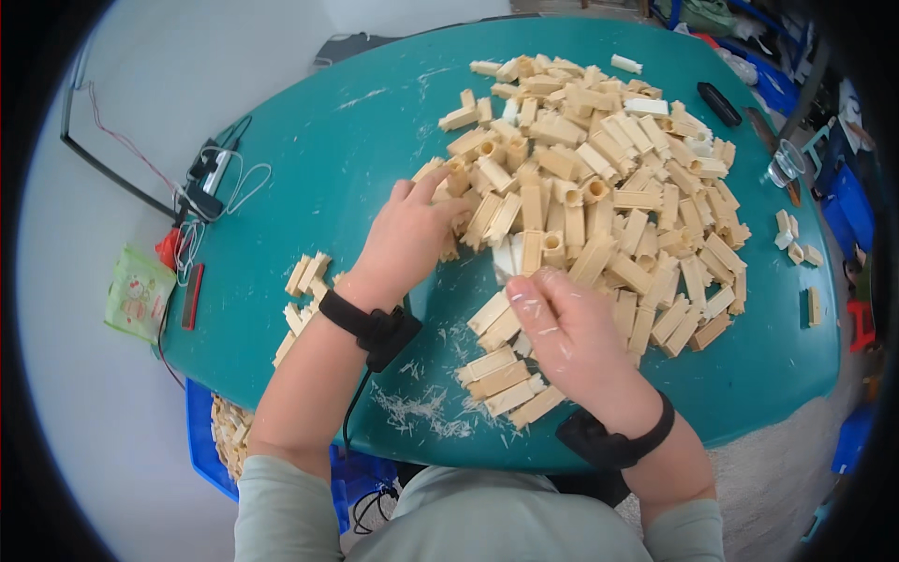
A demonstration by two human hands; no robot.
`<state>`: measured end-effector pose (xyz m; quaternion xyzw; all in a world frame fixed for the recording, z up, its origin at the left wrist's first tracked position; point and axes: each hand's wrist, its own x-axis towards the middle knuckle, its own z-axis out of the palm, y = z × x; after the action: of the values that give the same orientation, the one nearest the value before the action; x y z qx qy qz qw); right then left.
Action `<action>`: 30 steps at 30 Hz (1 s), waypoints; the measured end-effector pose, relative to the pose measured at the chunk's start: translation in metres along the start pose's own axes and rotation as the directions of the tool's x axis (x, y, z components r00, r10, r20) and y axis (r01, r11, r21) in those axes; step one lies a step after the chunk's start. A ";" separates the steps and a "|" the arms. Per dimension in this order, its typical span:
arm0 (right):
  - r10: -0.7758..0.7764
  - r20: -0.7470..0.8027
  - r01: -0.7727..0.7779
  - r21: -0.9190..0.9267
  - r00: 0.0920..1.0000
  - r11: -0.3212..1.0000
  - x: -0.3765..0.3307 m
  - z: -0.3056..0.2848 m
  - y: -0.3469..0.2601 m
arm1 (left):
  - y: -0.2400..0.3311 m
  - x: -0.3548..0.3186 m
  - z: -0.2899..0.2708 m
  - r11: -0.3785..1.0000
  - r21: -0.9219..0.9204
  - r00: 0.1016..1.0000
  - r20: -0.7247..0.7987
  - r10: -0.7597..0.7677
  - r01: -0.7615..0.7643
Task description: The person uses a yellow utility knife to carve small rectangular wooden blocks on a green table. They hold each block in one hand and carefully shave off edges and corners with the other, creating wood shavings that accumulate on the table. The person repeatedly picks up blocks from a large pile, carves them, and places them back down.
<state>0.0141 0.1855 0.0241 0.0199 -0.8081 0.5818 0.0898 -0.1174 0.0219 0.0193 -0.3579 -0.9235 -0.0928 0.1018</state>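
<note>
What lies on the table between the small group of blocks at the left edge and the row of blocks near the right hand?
In the head view, the left forearm crosses there, over bare green table with pale shavings.

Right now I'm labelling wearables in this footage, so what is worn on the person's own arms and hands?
Both hands are bare, with no gloves. The left hand has a black strap on its wrist carrying a blocky black unit, with a thin dark cable trailing down from it. The right hand has a similar black wristband. Pale grey-green sleeves are pushed up toward the elbows.
</note>
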 end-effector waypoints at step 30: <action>0.070 0.280 -0.089 0.056 0.958 0.995 -0.007 0.009 -0.003 | 0.048 -0.088 -0.001 -0.156 -0.987 0.935 0.034 -0.354 -0.023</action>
<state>0.0207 0.1757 0.0235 0.0719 -0.7927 0.6034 -0.0484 -0.0210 -0.0003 0.0028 -0.1727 -0.5526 -0.8093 -0.0991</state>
